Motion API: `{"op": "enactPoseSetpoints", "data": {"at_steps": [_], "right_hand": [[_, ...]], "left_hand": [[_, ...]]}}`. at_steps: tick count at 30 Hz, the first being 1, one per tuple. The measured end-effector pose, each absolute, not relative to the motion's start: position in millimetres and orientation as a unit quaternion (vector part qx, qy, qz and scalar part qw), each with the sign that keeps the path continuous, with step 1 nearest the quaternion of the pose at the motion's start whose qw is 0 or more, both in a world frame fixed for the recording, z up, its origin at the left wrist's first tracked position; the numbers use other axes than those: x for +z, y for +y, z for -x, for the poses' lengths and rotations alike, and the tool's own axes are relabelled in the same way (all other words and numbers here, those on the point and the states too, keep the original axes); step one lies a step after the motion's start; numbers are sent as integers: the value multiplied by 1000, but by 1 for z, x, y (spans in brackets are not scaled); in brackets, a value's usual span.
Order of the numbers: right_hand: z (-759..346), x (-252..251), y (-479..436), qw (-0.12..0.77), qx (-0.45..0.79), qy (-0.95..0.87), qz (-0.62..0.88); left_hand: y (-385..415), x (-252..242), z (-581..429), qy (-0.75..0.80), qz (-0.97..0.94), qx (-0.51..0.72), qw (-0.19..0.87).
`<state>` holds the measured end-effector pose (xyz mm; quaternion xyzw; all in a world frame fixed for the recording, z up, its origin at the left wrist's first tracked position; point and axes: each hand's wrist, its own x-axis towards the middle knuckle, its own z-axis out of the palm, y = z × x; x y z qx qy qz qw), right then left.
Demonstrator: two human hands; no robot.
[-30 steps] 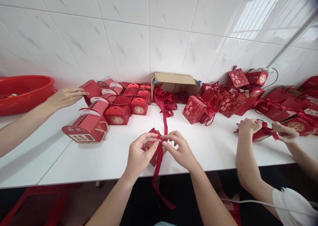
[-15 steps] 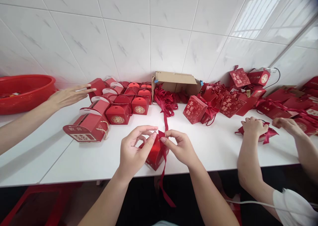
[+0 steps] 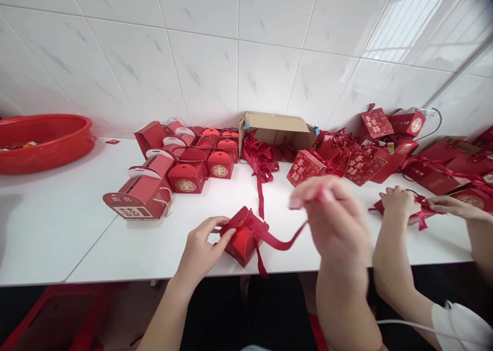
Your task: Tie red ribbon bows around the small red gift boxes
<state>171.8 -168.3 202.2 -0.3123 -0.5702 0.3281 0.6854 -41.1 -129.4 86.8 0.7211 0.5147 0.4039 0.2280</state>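
Observation:
A small red gift box [image 3: 242, 242] sits near the table's front edge, just ahead of me. My left hand [image 3: 206, 245] grips its left side, thumb in front and fingers behind. Through the top of the box runs a dark red ribbon [image 3: 279, 243]. My right hand [image 3: 333, 220], blurred by motion, is raised to the right with one ribbon end pinched in its fingers. The other ribbon end hangs down the box's front right side. Behind the box, more ribbon trails from a tangled heap of ribbons [image 3: 262, 158] in an open cardboard box [image 3: 275, 118].
Rows of red boxes [image 3: 187, 178] stand at the back left, beside a larger box with rope handles [image 3: 134, 199]. A red basin [image 3: 50, 145] is far left. Ribboned boxes [image 3: 306, 166] crowd the right. There, another person's hands [image 3: 400, 202] handle a ribboned box.
My right hand has drawn a ribbon end up and right, away from the box. My left hand stays at the box. Another person's arm on the left has left the view.

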Motion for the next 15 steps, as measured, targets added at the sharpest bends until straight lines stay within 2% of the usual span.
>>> {"op": "enactPoseSetpoints", "data": {"at_steps": [3, 7, 10, 15], "right_hand": [[-158, 169, -137, 539, 443, -599, 393], [-140, 132, -116, 383, 456, -647, 476], [-132, 119, -112, 327, 414, -680, 509], [-130, 118, -110, 293, 371, -691, 547]], "left_hand": [[-129, 84, 42, 538, -685, 429, 240], [-129, 81, 43, 550, -636, 470, 269], [-131, 80, 41, 550, -616, 483, 290], [-134, 78, 39, 561, -594, 491, 301]]}}
